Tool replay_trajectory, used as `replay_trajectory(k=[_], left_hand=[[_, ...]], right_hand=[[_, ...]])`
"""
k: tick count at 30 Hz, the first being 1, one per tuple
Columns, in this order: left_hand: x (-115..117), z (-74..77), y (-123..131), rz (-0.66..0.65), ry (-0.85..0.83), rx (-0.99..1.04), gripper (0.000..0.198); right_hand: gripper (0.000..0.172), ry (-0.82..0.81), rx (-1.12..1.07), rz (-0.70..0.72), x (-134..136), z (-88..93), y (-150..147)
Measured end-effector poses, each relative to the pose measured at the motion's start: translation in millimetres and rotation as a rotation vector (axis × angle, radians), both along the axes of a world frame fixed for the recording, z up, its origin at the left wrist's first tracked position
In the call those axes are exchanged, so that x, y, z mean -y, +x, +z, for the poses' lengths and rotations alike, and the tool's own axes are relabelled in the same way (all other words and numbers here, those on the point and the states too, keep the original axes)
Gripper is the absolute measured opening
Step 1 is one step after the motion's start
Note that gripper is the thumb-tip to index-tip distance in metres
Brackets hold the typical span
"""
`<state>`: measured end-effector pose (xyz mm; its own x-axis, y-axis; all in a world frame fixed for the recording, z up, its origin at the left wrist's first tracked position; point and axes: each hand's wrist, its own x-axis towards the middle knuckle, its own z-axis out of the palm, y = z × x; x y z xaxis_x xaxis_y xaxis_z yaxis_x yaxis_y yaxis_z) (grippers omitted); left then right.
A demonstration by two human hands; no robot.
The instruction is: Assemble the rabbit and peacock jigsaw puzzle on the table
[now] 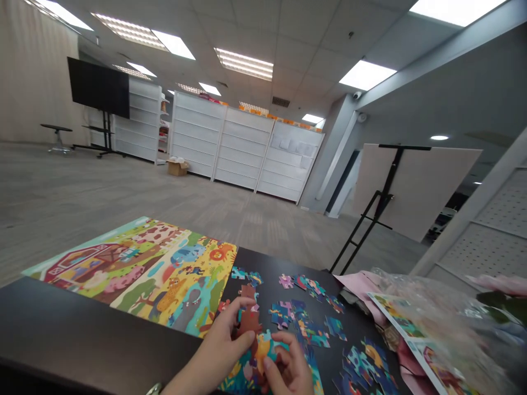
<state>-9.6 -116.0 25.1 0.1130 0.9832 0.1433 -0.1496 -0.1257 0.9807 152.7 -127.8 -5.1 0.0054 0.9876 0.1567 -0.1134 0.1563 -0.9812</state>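
Observation:
My left hand (224,345) curls its thumb and index finger around a brown jigsaw puzzle piece (250,320) on the dark table. Close beside it, my right hand (291,366) pinches a puzzle piece with an orange-yellow figure (262,351) between thumb and fingers. This piece meets the lower end of the brown part; whether they interlock I cannot tell. Under both hands lies a joined colourful puzzle section (247,368), partly hidden by my fingers. Loose blue puzzle pieces (281,314) lie just beyond my right hand.
A printed puzzle picture sheet (173,280) covers the table's left part. More pieces (362,365) lie at right, near pink wrapping and clear plastic (448,323) with printed cards (424,351). Beyond the table (102,329) stand an easel board (411,186), white shelves (242,145) and a screen (99,88).

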Motion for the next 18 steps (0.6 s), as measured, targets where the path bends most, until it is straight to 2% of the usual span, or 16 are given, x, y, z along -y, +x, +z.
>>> replay_trajectory(k=[6, 12, 18], left_hand=[[1, 5.3, 2, 0.003, -0.021, -0.054, 0.053], [4, 10.2, -4, -0.064, -0.036, -0.078, 0.06], [4, 14.9, -13, -0.149, -0.09, -0.099, 0.064]], right_hand=[[0.055, 0.011, 0.012, -0.033, -4, -14.4, -1], [0.06, 0.005, 0.063, -0.007, -8, -27.1, 2], [0.059, 0.02, 0.142, 0.005, -8, -24.3, 8]])
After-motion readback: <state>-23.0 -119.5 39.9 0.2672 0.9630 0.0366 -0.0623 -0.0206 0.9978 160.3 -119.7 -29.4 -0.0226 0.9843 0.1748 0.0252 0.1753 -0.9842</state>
